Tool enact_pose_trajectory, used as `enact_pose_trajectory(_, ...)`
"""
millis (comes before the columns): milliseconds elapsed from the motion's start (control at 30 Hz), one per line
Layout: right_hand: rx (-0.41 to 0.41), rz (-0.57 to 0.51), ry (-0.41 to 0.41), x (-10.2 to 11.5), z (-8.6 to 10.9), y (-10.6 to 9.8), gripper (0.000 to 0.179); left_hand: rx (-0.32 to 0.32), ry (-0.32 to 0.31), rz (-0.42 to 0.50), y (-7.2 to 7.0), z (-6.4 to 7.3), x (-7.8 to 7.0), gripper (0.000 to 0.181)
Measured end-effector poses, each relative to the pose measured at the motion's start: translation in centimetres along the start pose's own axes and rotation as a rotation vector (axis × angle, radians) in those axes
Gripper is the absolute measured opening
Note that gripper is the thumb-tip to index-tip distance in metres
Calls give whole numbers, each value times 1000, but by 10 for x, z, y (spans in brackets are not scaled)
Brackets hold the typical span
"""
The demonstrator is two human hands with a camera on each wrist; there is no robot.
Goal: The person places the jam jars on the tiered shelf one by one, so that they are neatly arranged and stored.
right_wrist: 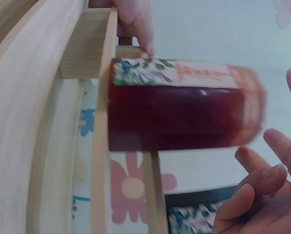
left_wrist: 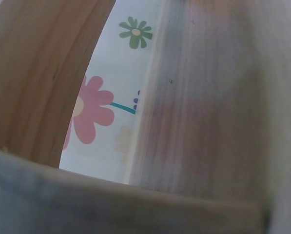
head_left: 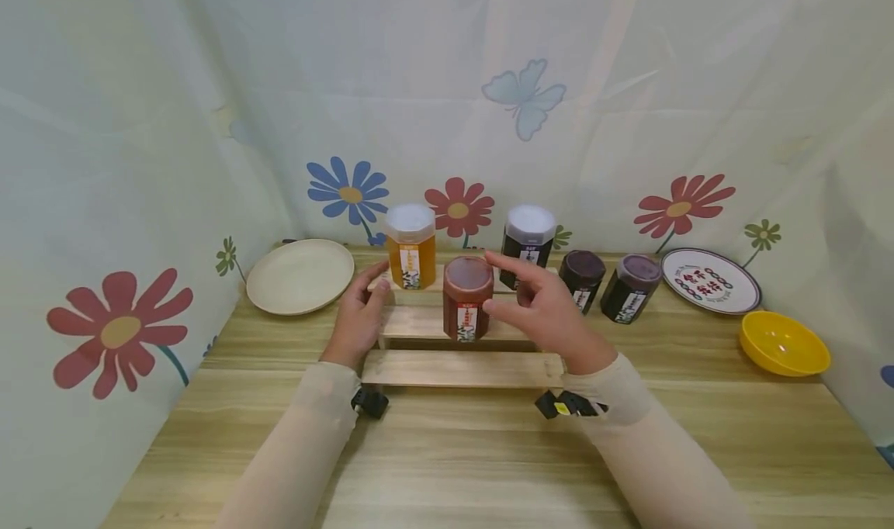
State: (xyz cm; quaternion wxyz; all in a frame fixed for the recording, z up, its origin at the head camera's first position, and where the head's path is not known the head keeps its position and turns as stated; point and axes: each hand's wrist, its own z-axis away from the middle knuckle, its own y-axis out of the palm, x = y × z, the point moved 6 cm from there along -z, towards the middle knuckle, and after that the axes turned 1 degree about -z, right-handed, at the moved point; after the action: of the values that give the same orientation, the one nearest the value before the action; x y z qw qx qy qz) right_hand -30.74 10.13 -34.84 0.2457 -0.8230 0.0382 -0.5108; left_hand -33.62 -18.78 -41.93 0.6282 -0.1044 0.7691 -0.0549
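Observation:
A wooden stepped rack (head_left: 461, 368) stands on the table. On its middle step is a jar of dark red contents (head_left: 466, 296), upright, its label facing me; it looms sideways in the right wrist view. My right hand (head_left: 548, 312) is beside this jar with fingers spread and loosely bent, and a gap shows between fingertips and lid in the right wrist view. My left hand (head_left: 358, 316) grips the rack's left end, thumb in front, other fingers partly hidden. Behind, on the top step, are an amber jar (head_left: 412, 250) and a dark jar with a white lid (head_left: 528, 238).
Right of the rack are two dark jars, one upright (head_left: 583, 269) and one leaning in view (head_left: 631, 288). Beyond them lie a patterned plate (head_left: 740, 300) and a yellow bowl (head_left: 784, 343). A cream plate (head_left: 300, 277) lies at the left, before the flowered curtain (head_left: 419, 63).

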Motion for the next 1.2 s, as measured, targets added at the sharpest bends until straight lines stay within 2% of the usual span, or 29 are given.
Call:
enact_pose_trajectory(100,-24,-38,-22,0,9,-12,56,2,-9,-6,0,-1,3,47)
enact_pose_trajectory(333,-101,-28,-68,-4,27,-42,40,-13,4,-18,1,-15,32,47)
enact_pose_trajectory(667,-262,-82,-105,0,36,-87,36,-23,55,-10,-1,-15,33,45)
enact_pose_trajectory(833,-330,0,-38,-10,40,-107,38,-22,62,-19,0,-14,31,45)
enact_pose_trajectory(1000,-354,82,101,-26,39,-119,47,-21,62,-24,0,-14,31,46)
enact_pose_trajectory(1200,-384,74,211,-49,35,-126,62,-25,58,-25,-1,-15,33,47)
